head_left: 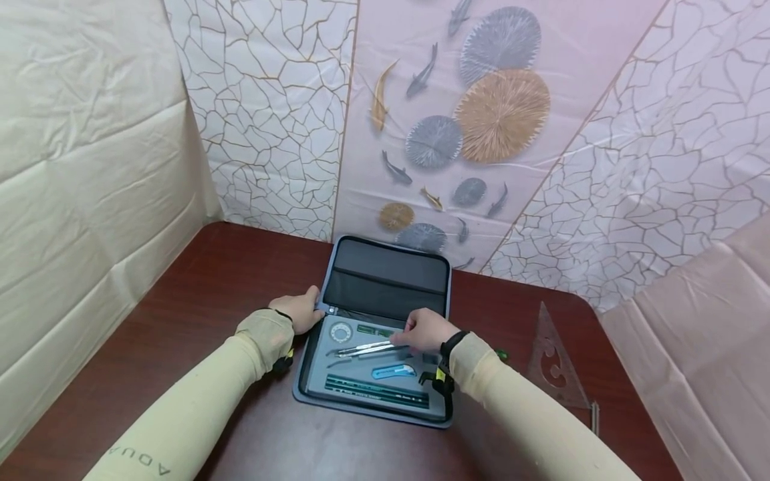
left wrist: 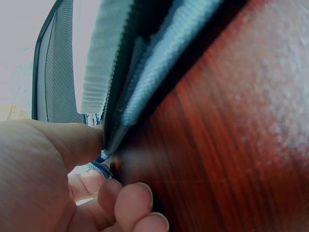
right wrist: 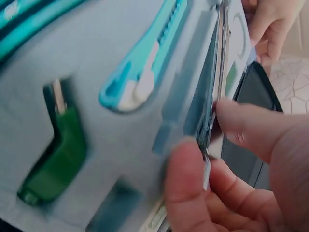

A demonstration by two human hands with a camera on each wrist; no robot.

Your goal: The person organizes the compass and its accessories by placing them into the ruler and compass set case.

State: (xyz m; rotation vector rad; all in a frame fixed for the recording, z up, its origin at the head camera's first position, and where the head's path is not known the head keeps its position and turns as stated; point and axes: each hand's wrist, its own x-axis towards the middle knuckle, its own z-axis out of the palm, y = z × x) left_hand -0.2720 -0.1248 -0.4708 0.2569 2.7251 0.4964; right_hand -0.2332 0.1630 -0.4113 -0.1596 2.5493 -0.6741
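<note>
An unzipped blue-grey drawing case (head_left: 385,270) lies on the table with its lid raised at the back. My left hand (head_left: 301,312) grips the case's left edge near the hinge, thumb above and fingers curled below in the left wrist view. Over the grey tray, my right hand (head_left: 428,331) pinches a silver metal drawing compass (head_left: 363,349) between thumb and fingers at one end. Beneath it shows a long shaped slot in the tray. Nearer me sit a light-blue utility knife (head_left: 394,371) and several dark green pencils (head_left: 375,391).
A white ring-shaped piece (head_left: 340,333) and small green pieces (head_left: 374,330) occupy the tray's back. In the right wrist view, a green angled piece (right wrist: 60,154) fills another slot. A clear set square (head_left: 550,367) and a thin metal rod (head_left: 594,418) lie on the right.
</note>
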